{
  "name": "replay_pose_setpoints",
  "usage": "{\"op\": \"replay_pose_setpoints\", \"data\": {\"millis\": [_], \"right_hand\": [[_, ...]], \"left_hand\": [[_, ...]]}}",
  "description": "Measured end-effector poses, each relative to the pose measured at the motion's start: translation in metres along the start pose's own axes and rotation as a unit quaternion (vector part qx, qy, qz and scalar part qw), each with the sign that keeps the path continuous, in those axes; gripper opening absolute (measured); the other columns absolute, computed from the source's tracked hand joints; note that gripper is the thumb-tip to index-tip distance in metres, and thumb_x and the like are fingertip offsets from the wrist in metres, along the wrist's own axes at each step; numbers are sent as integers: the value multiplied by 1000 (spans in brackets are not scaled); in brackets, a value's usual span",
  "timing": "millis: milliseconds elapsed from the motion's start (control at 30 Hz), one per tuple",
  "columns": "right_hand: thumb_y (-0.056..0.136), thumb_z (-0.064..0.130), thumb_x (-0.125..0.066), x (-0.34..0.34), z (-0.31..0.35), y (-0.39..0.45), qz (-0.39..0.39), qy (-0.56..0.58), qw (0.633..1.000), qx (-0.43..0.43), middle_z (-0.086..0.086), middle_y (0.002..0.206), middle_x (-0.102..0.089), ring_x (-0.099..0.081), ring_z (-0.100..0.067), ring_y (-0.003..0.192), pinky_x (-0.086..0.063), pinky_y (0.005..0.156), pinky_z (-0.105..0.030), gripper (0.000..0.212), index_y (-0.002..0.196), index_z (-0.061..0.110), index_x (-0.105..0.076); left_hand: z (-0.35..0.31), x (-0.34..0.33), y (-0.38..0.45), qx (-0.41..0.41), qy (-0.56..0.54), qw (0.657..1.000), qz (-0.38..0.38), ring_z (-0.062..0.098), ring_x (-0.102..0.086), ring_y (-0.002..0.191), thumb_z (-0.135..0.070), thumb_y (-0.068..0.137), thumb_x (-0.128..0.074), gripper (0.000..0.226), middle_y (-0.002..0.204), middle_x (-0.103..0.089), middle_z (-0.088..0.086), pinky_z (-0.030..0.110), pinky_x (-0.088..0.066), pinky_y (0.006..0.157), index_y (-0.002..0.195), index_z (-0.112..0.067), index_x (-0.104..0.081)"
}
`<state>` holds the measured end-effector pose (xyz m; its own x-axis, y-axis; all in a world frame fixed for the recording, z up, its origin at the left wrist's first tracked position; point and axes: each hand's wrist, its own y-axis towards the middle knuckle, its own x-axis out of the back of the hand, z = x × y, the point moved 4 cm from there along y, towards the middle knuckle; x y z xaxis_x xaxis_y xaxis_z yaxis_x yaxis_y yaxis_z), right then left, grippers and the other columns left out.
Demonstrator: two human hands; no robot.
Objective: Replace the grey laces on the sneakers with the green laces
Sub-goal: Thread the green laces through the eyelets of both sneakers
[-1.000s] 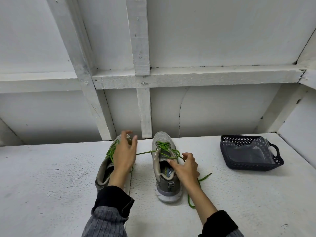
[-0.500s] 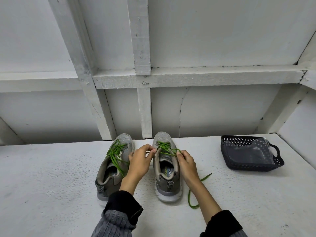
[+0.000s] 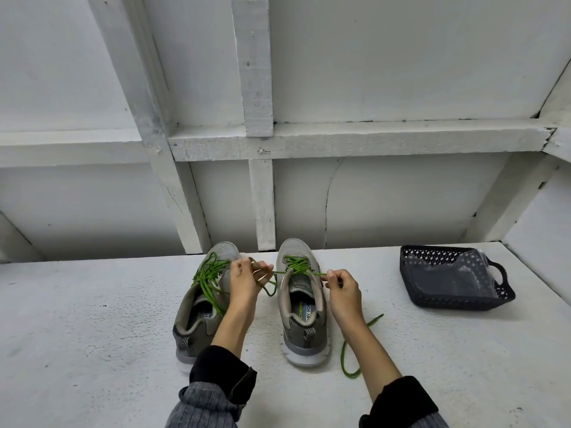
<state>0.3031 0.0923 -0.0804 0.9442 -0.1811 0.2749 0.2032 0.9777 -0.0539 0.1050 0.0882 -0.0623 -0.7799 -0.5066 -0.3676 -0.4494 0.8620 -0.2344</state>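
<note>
Head view, hidden: black basket contents unclear behind glare.
Right sneaker: between both hands, green lace threaded.
Left hand: pinching lace end.
Right hand: pinching other end.

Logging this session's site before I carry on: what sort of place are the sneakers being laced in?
Probably a bare workshop or storage nook, not a living room: a rough white-painted work surface set against a white wall of boards with exposed timber framing, and a black plastic basket beside the sneakers.
</note>
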Motion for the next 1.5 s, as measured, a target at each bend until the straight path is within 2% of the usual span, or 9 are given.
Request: {"op": "replay_pose_setpoints", "data": {"millis": [133,300,533,667,833,1033,1167,1333,1500], "right_hand": [[100,22,-48,3,-3,2,-11,-11,1000,-4,-5,90,-67,-60,-22,85,-39,68,-28,23,82,11,-56],[99,22,-50,6,-8,2,-1,-36,999,-28,-3,82,-63,-57,-21,81,-34,65,-26,24,84,7,-61],[93,24,-60,10,12,4,-44,-95,993,58,3,100,-65,-57,-17,98,-44,90,-40,1,92,23,-59],[88,23,-67,-1,22,-4,9,-77,991,106,3,94,-62,-56,-13,85,-44,74,-21,10,92,20,-59],[88,18,-67,-4,19,-6,27,-84,992,90,3,85,-65,-55,0,71,-40,58,-5,5,86,15,-63],[87,18,-69,-1,23,-5,35,-73,994,75,8,80,-63,-56,-1,72,-41,59,-6,6,86,15,-63],[86,20,-70,0,19,-3,34,-65,995,68,4,81,-65,-57,-3,72,-41,58,-6,8,85,14,-64],[86,19,-70,-1,22,-3,32,-61,995,72,5,82,-65,-57,0,73,-41,58,-5,7,86,15,-64],[85,11,-70,-3,37,-1,24,-39,994,99,4,80,-66,-56,0,69,-40,60,-4,6,86,15,-65]], "left_hand": [[6,-1,-1,-29,120,992,-1,12,-45,63,-18,107,-27,23,70,-40,1,28,-44,63,86,-19,-38],[8,-6,-4,-62,239,967,56,10,-50,69,-18,105,-34,21,76,-50,-1,24,-41,60,87,-20,-44],[5,4,-3,-100,348,928,92,20,-59,83,-18,100,-48,15,88,-60,0,32,-47,71,87,-22,-54],[1,7,1,-170,459,869,70,22,-57,89,-17,101,-47,19,98,-62,7,30,-38,72,96,-12,-65],[-13,14,5,-124,621,767,104,30,-58,77,-32,102,-47,38,71,-51,4,31,-32,61,85,-4,-67],[-49,8,-6,-55,534,823,183,14,-44,61,-46,100,-41,48,60,-46,-2,30,-34,61,67,-14,-57],[-62,22,-7,-10,633,727,265,6,-51,74,-35,100,-49,29,81,-58,-4,17,-39,64,79,-19,-61],[-63,21,5,-72,508,819,256,13,-50,78,-10,101,-46,30,86,-62,4,18,-38,66,82,-21,-66],[-44,4,8,-133,470,847,210,7,-55,71,1,96,-51,24,76,-70,-5,13,-42,66,93,-19,-64]]}}
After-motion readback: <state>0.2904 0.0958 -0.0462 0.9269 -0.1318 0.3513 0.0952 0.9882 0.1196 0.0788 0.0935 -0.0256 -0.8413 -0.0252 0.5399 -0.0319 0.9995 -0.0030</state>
